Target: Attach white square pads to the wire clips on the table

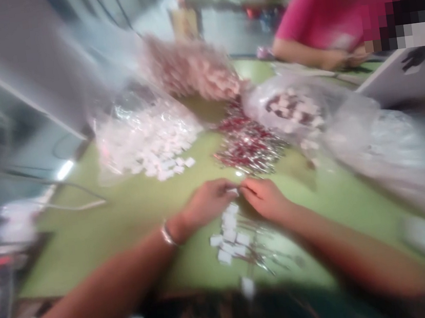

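Note:
My left hand [210,199], with a bracelet on its wrist, pinches a small white block [233,191] between thumb and fingertips. Right beside it, my right hand [264,197] is closed in a pinch, its fingertips almost meeting the left ones; what it holds is too small and blurred to make out. Just below both hands lies a cluster of similar white blocks [228,235] with thin wire-like leads [264,261] running to the right. Beyond my hands is a heap of red and silvery thin pieces [247,144].
A clear plastic bag [122,118] spills white blocks on the left of the green table [126,211]. Behind stands a pinkish bundle [193,68]. Another bag [259,96] holds white and dark red pieces. Across the table sits a person in pink [307,18], hands near the edge.

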`<state>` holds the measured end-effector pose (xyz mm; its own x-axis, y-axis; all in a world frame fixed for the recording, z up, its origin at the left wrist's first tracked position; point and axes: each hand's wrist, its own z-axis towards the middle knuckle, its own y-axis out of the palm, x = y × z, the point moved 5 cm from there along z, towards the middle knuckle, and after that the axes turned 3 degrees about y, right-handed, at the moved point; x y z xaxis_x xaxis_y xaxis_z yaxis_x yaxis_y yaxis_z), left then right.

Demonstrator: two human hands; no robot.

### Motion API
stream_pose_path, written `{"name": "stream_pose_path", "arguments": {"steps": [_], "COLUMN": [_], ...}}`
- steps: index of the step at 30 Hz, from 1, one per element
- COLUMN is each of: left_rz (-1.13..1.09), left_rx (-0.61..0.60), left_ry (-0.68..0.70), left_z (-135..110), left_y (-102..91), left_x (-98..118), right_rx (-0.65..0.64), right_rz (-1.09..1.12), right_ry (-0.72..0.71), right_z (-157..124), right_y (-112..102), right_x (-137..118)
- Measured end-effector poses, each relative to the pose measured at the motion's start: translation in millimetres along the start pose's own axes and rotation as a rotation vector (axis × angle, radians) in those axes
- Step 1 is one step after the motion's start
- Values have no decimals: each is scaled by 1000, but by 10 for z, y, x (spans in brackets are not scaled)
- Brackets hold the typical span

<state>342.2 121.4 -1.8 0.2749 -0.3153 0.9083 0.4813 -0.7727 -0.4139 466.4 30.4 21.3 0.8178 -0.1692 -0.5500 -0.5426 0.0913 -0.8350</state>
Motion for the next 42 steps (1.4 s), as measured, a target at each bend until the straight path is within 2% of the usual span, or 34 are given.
{"name": "stream_pose_path", "arguments": {"steps": [2,4,7,9,10,11,14,15,16,18,22,25,28,31,34,36,42], "left_rz": [69,143,237,279,309,361,659,766,853,948,970,937,866,544,94,-114,-413], "left_rx": [-35,-129,-311,-365,-330,-241,261,399,476,475,417,354,267,221,120,50,22], "left_ry": [28,106,306,365,356,331,212,170,138,119,213,227,179,154,28,-32,-82], "left_z": [1,-6,-56,-72,-56,-24,67,79,96,151,213,211,178,115,62,38,37], "left_y": [11,2,-52,-142,-217,-317,-716,-818,-880,-906,-840,-782,-698,-576,-401,-290,-187], "left_x": [8,58,194,238,234,215,125,90,51,-37,-128,-152,-130,-63,-86,-114,-177], "right_rx": [-60,-172,-336,-342,-285,-188,116,157,161,133,172,223,154,78,74,68,12], "right_rz": [-65,-102,-7,53,43,-4,-295,-394,-470,-548,-525,-413,-305,-124,57,102,130], "right_ry": [0,-9,-83,-157,-173,-161,-57,-44,-56,-115,-174,-112,6,46,53,42,-3], "right_z": [2,-11,-47,-45,-26,4,78,94,107,125,132,111,63,3,-30,-36,-33], "right_y": [-12,-22,-64,-140,-199,-270,-449,-465,-454,-401,-341,-343,-301,-252,-245,-242,-204], "right_x": [-12,-26,-69,-89,-76,-42,89,117,133,144,146,134,101,33,2,-6,-49]}}
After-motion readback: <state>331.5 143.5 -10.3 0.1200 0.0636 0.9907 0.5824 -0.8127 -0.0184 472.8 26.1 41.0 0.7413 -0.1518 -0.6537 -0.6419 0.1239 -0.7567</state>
